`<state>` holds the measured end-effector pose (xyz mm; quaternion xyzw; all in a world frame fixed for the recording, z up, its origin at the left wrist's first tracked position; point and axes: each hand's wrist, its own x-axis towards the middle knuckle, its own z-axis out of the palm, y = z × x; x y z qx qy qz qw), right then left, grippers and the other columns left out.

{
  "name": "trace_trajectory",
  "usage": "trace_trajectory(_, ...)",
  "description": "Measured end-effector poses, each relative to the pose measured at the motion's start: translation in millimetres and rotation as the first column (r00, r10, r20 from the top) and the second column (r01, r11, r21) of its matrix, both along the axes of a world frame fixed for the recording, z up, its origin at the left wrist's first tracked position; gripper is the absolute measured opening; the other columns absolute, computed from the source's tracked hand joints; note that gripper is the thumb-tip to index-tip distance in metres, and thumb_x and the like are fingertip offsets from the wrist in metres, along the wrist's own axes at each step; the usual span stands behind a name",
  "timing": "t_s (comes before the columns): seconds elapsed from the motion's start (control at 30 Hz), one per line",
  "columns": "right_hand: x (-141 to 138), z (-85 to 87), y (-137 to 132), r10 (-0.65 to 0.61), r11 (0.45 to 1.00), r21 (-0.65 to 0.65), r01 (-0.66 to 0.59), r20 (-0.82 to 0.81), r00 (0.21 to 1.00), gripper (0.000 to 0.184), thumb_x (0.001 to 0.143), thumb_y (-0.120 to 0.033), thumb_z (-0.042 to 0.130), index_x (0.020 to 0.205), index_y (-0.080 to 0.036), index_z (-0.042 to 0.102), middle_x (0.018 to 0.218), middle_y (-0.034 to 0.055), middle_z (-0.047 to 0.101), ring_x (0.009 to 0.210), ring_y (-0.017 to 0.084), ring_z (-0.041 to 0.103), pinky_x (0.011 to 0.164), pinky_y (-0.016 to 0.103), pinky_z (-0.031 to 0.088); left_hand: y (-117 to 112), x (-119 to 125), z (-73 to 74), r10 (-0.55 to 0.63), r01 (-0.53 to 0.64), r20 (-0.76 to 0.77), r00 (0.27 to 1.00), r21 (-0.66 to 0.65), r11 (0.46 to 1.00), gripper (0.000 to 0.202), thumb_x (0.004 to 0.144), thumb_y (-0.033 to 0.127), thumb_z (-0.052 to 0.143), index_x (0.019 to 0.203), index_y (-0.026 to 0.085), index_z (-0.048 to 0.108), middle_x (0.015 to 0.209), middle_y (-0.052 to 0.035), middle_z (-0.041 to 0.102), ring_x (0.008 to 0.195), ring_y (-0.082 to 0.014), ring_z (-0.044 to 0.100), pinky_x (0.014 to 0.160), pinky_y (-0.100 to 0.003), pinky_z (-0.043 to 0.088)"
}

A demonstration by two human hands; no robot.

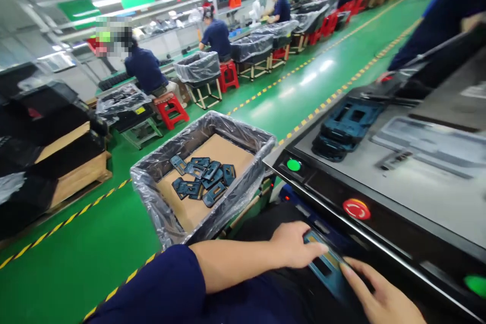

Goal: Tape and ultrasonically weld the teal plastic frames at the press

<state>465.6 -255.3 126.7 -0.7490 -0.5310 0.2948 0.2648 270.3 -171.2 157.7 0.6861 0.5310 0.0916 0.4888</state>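
My left hand (294, 245) lies low in the view at the machine's near edge, fingers curled over the top end of a flat dark blue plastic part (328, 268) with a slot in it. My right hand (379, 296) comes in from the bottom right, fingers pressed on the part's other end. Both hands hold this one part just below the black front rail of the machine (379, 223). To the left stands a plastic-lined bin (159, 172) with several similar blue parts (203, 179) lying on cardboard.
On the machine: a green button (293, 164), a red stop button (356, 208), a blue fixture (347, 124) and a grey tray (433, 144). Green floor with yellow-black lines. Seated workers on red stools beside lined bins along the far bench. Stacked black trays (41, 126) at left.
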Motion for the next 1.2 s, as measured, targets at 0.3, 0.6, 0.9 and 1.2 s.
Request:
trace_trajectory(0.3, -39, 32.3, -4, -0.096, 0.991, 0.063, 0.117, -0.265, 0.959, 0.044, 0.087, -0.05, 0.041, 0.105, -0.02, 0.069, 0.104, 0.0077, 0.071, 0.095, 0.023, 0.064, 0.087, 0.037, 0.049, -10, 4, 8.7, 0.045, -0.048, 0.021, 0.999, 0.237, 0.97, 0.074, 0.066, 0.055, 0.076, 0.125, 0.019, 0.05, 0.117, -0.0102, 0.064, 0.105, -0.0252, 0.062, 0.095, -0.038, 0.048)
trace_trajectory(0.6, -34, 27.1, 0, -0.298, 0.946, -0.096, 0.309, -0.628, 0.719, 0.04, 0.071, -0.055, 0.063, 0.086, -0.018, 0.07, 0.086, 0.0042, 0.069, 0.074, 0.017, 0.058, 0.07, 0.03, 0.045, 1, -7, -3.2, 0.163, -0.15, 0.332, 0.929, -0.065, 0.987, 0.032, 0.088, 0.044, 0.053, 0.103, 0.018, 0.065, 0.066, 0.0023, 0.062, 0.054, -0.0115, 0.063, 0.056, -0.021, 0.045)
trace_trajectory(0.9, -34, 27.6, 2, -0.319, 0.943, -0.171, 0.286, -0.712, 0.625, 0.038, 0.07, -0.053, 0.067, 0.084, -0.018, 0.069, 0.076, 0.0025, 0.067, 0.064, 0.015, 0.056, 0.063, 0.029, 0.046, 2, -7, 2.3, 0.391, -0.196, 0.472, 0.79, -0.411, 0.89, 0.046, 0.071, 0.053, 0.071, 0.093, 0.013, 0.067, 0.067, 0.0009, 0.064, 0.045, -0.0096, 0.058, 0.049, -0.021, 0.045)
trace_trajectory(1.2, -23, 52.9, -15, 0.298, 0.879, 0.343, -0.33, 0.144, 0.944, 0.072, 0.071, -0.051, 0.075, 0.131, -0.015, 0.054, 0.132, 0.0172, 0.054, 0.12, 0.027, 0.051, 0.102, 0.042, 0.044, 13, -17, -8.2, 0.654, -0.325, 0.442, 0.614, -0.613, 0.72, 0.039, 0.063, 0.035, 0.079, 0.091, 0.011, 0.067, 0.062, 0.0005, 0.064, 0.045, -0.0081, 0.053, 0.045, -0.018, 0.042)
